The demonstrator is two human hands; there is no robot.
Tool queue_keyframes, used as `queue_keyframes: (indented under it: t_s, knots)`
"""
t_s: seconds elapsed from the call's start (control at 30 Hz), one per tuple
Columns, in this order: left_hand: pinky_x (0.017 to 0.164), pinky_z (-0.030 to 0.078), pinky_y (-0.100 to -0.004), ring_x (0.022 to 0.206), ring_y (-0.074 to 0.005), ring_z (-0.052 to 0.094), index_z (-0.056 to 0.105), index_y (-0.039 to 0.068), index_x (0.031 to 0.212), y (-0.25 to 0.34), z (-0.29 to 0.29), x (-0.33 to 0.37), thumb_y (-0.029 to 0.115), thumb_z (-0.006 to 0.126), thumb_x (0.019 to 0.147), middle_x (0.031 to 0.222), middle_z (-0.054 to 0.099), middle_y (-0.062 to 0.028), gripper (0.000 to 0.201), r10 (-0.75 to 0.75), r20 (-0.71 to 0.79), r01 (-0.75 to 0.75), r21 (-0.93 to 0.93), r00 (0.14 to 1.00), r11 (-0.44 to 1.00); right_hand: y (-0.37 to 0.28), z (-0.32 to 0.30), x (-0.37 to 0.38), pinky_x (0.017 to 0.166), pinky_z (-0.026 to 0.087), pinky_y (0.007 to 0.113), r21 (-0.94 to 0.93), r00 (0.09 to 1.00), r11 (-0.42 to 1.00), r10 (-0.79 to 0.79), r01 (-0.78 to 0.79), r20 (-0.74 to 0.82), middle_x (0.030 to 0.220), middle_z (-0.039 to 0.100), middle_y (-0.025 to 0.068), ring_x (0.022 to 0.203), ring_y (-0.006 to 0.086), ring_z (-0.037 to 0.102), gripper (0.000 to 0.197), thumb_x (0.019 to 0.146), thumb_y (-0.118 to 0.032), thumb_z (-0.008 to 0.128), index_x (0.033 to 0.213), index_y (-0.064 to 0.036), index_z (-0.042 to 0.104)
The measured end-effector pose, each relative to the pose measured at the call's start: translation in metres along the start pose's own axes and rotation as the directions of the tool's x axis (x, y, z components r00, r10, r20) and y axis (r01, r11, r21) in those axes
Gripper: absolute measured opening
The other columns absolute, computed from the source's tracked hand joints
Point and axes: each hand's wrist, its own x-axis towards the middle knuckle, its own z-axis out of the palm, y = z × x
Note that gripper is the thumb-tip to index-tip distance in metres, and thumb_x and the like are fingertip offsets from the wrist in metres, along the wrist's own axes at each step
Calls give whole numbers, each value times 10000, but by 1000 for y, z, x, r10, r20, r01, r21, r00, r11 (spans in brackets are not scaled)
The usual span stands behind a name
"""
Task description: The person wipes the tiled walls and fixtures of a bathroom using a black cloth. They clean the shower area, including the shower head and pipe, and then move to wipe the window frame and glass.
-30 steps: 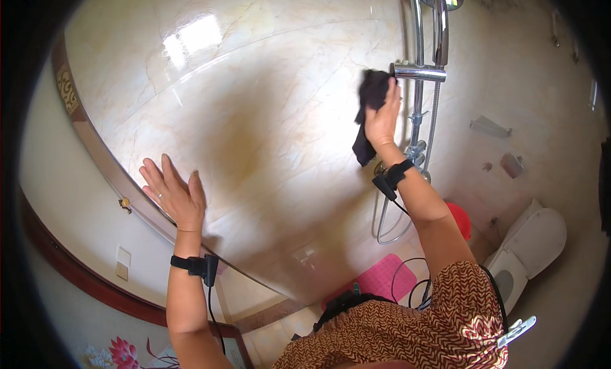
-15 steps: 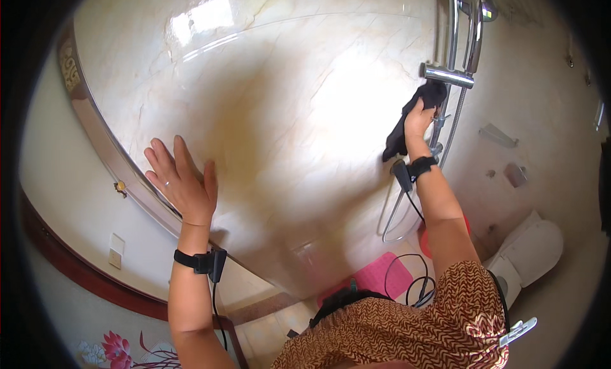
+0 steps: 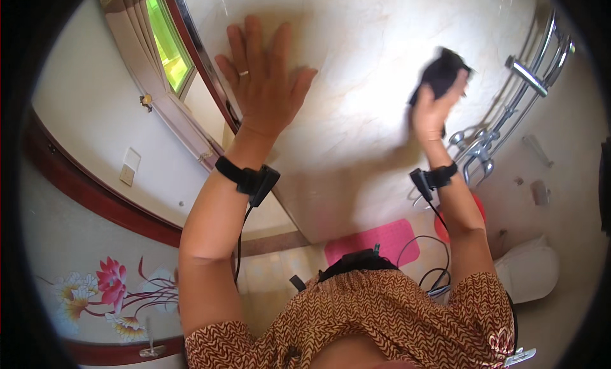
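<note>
My left hand (image 3: 264, 83) is spread out against the pale marbled wall (image 3: 356, 70), fingers apart, with a ring on one finger and nothing held. Over on the right, my right hand (image 3: 439, 108) holds a black cloth (image 3: 443, 70) against the same wall, its outline smeared by motion. Part of the cloth is hidden behind the fingers. Just right of that hand stands the chrome shower fixture (image 3: 480, 146) with its rail (image 3: 528, 76). A black strap with a cabled sensor is on each wrist.
A pink mat (image 3: 372, 238) lies on the floor below, near a red basin (image 3: 442, 226) and loose black cables (image 3: 439, 277). At the lower right is a white toilet (image 3: 528, 270). A tied curtain (image 3: 127, 38) hangs by a window at left, above a flower-painted door (image 3: 114, 286).
My view has turned left, bringing the window into sight. My right hand has moved the black cloth away from the shower rail, leftward over the wall. The left hand is higher on the wall.
</note>
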Motion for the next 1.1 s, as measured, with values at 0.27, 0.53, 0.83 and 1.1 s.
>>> queue_keyframes:
  t_s: [0.27,0.53,0.83,1.1]
  knots:
    - [1144,-93,-519,1460,-369,176,419,161,1447,-13,18,-4,556,432,938,1561,263,-168,645,31,-77,-28,36,997,999,-112,67,-166,1092,293,566,361,451,654,-737,665,503,1426,401,130,1328,313,374,577,777,-155,612,1338,-192,482]
    - [1142,45,-559,1466,-360,137,392,167,1464,-5,1,-6,379,609,862,1578,214,-159,674,43,18,-45,115,999,992,-60,9,-101,1115,293,497,600,396,773,-495,-205,773,1471,421,99,1381,255,355,459,903,-130,505,1360,-148,478]
    - [1096,94,-661,1441,-457,114,445,133,1423,1,-3,0,298,683,788,1559,205,-168,698,-42,37,35,178,998,983,114,-61,-19,1149,218,504,-201,991,974,117,-100,71,1500,257,300,1403,419,254,742,863,-183,566,1470,63,217]
    - [1085,83,-659,1429,-469,136,429,137,1435,-7,-3,-3,345,660,802,1542,234,-209,705,-2,-1,2,162,1000,987,186,-37,1,1134,271,392,55,687,754,623,-654,-375,1460,330,326,1356,416,349,777,965,-470,475,1423,120,261]
